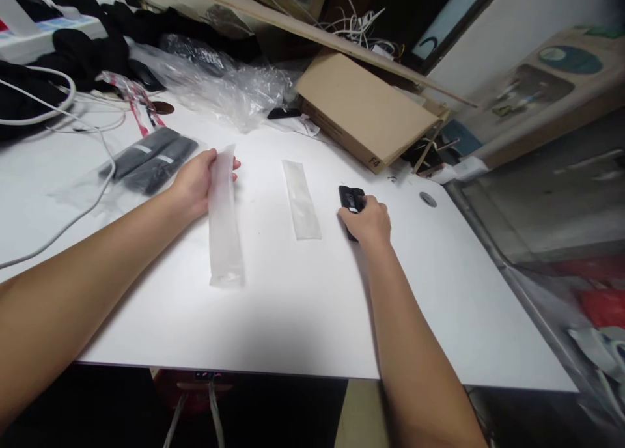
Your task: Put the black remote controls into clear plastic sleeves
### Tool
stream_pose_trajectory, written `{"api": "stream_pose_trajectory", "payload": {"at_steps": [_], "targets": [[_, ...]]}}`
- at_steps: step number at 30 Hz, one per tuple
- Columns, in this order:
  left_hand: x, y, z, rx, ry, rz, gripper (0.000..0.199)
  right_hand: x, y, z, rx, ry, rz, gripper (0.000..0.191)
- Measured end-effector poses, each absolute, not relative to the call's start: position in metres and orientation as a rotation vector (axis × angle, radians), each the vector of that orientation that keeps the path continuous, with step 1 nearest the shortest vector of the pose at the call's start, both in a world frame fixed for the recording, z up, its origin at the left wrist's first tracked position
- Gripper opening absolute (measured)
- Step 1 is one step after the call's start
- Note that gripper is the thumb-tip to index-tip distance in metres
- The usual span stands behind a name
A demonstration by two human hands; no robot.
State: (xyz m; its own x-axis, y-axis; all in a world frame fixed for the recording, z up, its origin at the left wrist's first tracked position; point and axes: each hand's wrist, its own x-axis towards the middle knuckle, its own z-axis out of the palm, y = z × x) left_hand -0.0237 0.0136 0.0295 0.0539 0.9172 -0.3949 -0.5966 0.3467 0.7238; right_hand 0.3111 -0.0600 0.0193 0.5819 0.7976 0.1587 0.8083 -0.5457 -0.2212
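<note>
My left hand [198,182] holds a long, translucent plastic sleeve [224,233] by its upper part, with fingertips showing behind it. A second, shorter translucent sleeve [301,200] lies flat on the white table [293,305] between my hands. On the right, my right hand [368,221] grips black objects [349,197] that look like two slim items side by side, thumb on the left and fingers on the right. To the left of my left hand lie dark packets with white bands [159,155] in clear plastic.
A cardboard box [366,106] leans at the back right. Crumpled clear plastic [224,83] lies at the back. A white cable [105,168] crosses the left side, near black cloth [83,51]. The table has a round grommet [428,199] at right.
</note>
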Motion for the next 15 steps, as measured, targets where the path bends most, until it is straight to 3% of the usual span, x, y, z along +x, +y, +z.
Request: {"api": "stream_pose_trajectory", "payload": {"at_steps": [15], "targets": [[-0.023,0.014,0.032,0.471,1.004,1.170,0.033,0.337,-0.066,0.023,-2.664,-1.299,-0.039,0.079]]}}
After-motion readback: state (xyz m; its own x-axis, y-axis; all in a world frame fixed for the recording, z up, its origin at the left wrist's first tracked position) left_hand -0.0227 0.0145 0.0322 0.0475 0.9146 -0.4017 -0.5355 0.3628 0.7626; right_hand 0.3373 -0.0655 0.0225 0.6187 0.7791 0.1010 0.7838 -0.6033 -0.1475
